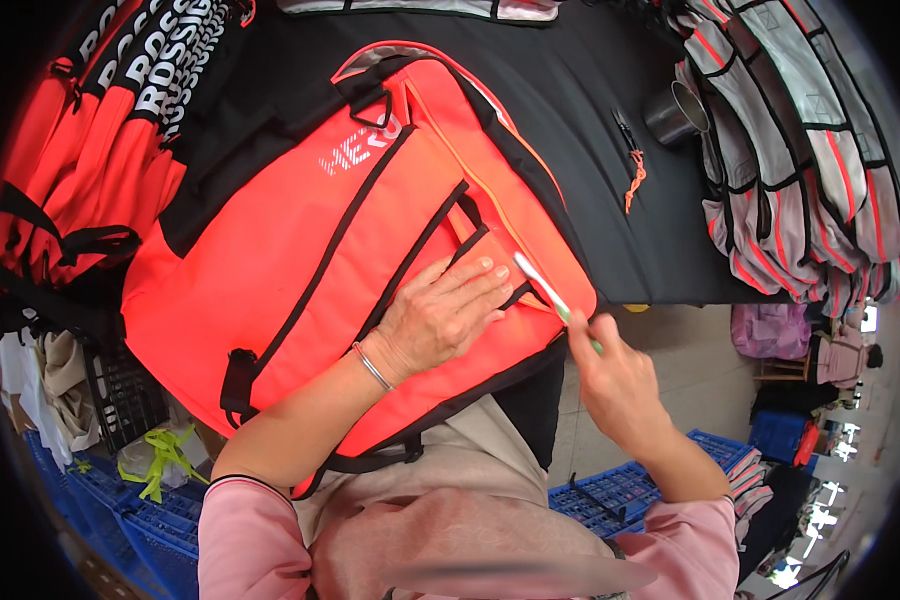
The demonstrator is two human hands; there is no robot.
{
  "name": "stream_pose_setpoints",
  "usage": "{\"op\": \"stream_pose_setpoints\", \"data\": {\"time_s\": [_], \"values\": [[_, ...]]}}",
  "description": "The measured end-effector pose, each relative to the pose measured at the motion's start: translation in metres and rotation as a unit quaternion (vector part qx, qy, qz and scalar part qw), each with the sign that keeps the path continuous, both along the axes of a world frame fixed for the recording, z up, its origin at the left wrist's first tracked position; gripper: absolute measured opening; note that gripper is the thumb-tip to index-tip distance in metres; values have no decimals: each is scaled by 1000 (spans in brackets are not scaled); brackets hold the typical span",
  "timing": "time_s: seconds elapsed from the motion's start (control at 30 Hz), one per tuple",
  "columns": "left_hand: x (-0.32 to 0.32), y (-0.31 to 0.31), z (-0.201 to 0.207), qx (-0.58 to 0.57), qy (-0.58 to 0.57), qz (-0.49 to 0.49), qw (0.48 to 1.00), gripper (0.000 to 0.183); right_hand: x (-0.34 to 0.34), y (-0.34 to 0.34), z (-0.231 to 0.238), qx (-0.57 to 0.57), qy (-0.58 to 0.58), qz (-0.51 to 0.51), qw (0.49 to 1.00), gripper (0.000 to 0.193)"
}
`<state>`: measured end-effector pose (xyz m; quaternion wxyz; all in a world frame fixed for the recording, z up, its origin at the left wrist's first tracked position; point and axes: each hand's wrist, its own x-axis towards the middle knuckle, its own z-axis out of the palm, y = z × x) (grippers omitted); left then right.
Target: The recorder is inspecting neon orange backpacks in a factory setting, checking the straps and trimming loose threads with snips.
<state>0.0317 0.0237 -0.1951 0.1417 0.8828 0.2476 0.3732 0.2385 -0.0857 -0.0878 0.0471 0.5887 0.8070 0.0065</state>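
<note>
A bright orange-red bag (270,250) with black trim, straps and a long zip lies on the black-covered table in front of me. My left hand (445,315) rests flat on its front, fingers stretched out, beside an open-edged pocket flap (490,255). In my right hand (610,370), at the bag's lower right corner, is a toothbrush (545,287) with a green and white handle. Its white head points up and left, at the bag's surface near my left fingertips. Whether the bristles touch the fabric I cannot tell.
Black-handled snips (625,130) with an orange cord lie beside a metal cup (676,113). Grey and orange sewn pieces (800,150) are stacked at the right; red bags (100,130) pile up at the left. Blue crates (610,497) stand below the table.
</note>
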Motion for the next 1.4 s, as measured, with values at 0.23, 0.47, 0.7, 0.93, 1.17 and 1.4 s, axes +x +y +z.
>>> {"op": "stream_pose_setpoints", "data": {"time_s": [0.23, 0.47, 0.7, 0.93, 1.17, 1.4], "values": [[6, 4, 1, -9, 3, -3, 1000, 28, 1, 18, -17, 56, -21, 7, 998, 46], [6, 4, 5, 4, 21, 8, 1000, 30, 22, -21, -8, 34, -45, 7, 998, 46], [5, 30, 42, -20, 144, -13, 989, 34, 3, 43, -45, 132, 32, 12, 991, 40], [-45, 86, 31, 40, 227, 103, 968, 53, 15, 41, -49, 127, 67, -9, 990, 45], [-54, 74, 18, -22, 163, 109, 980, 50, 1, 82, -29, 95, 139, 10, 986, 39], [-51, 76, 15, -36, 139, 105, 984, 46, -35, 159, -43, 105, 116, 73, 985, 30]]}}
